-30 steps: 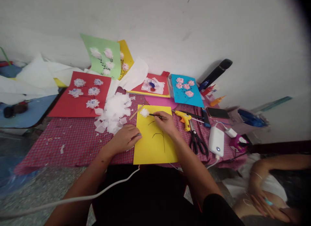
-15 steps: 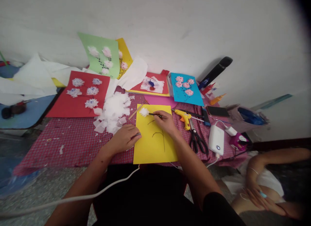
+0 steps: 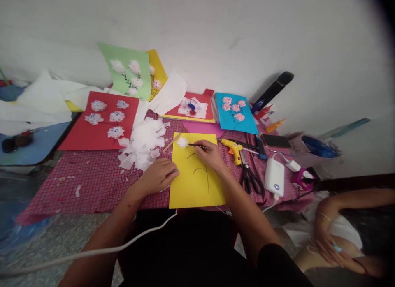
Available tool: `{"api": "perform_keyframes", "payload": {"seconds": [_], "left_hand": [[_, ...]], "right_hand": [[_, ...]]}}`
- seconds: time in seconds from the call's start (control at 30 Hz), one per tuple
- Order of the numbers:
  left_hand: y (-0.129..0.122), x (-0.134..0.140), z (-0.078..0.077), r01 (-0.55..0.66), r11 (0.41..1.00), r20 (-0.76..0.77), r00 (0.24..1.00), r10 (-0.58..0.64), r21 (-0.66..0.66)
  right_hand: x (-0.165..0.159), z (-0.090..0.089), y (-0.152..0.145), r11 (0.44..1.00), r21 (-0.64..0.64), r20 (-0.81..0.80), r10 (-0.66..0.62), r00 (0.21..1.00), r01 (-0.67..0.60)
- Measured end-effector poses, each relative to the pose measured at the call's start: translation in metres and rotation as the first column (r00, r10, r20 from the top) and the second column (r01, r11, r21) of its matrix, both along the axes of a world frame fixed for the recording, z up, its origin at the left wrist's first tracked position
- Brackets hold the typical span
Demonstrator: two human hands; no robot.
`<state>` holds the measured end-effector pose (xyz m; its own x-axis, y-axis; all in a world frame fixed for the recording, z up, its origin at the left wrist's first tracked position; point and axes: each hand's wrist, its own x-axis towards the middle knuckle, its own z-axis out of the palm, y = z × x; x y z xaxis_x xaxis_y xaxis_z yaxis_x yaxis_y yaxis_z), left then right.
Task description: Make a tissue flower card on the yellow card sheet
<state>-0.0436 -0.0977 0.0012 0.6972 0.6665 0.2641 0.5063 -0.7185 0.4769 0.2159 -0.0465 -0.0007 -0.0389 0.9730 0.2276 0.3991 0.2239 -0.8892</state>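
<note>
A yellow sheet of paper [image 3: 191, 192] lies in front of me, with a few dark lines drawn on it and a white tissue flower [image 3: 182, 142] near its upper left corner. My right hand [image 3: 211, 155] rests on the sheet, closed around a black pen [image 3: 202, 146] whose tip points left, close beside the flower. At the sheet's left edge sits my left hand [image 3: 159, 176], its fingers pinched on a small dark end too small to name. Beyond that hand is a pile of white tissue pieces [image 3: 145, 141]. A thin wooden stick [image 3: 172, 142] lies by the sheet.
Right of the sheet lie a yellow glue gun [image 3: 233, 150], black scissors [image 3: 251, 181] and a white power bank [image 3: 274, 178]. Finished flower pictures on red [image 3: 77, 135], green [image 3: 123, 52] and blue paper [image 3: 225, 120] stand around. Another person's hands [image 3: 331, 250] rest at the lower right.
Almost nothing differs; the view has shifted very slightly. Both hands, the pen and the flower keep their places on the sheet.
</note>
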Motion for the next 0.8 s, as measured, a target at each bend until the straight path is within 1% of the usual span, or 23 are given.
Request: {"api": "perform_keyframes", "payload": {"seconds": [0.13,0.37,0.63,0.8], "left_hand": [[-0.0002,0.0000,0.0003,-0.005,1.000,0.003,1.000,0.005,-0.010],[-0.0002,0.0009,0.0008,0.000,1.000,0.000,1.000,0.000,-0.002],[-0.0007,0.0000,0.0012,-0.001,1.000,0.010,1.000,0.001,-0.005],[-0.0003,-0.0002,0.0001,0.000,1.000,0.018,1.000,0.000,-0.002]], "right_hand": [[-0.0002,-0.0032,0.0006,1.000,-0.026,0.012,0.003,1.000,-0.003],[0.0011,0.0024,-0.0007,0.999,-0.042,-0.021,-0.021,1.000,0.021],[0.0047,-0.0033,0.0000,1.000,-0.016,-0.033,-0.022,0.999,0.021],[0.0069,-0.0030,-0.0003,0.999,-0.004,0.003,-0.033,0.999,0.033]]}}
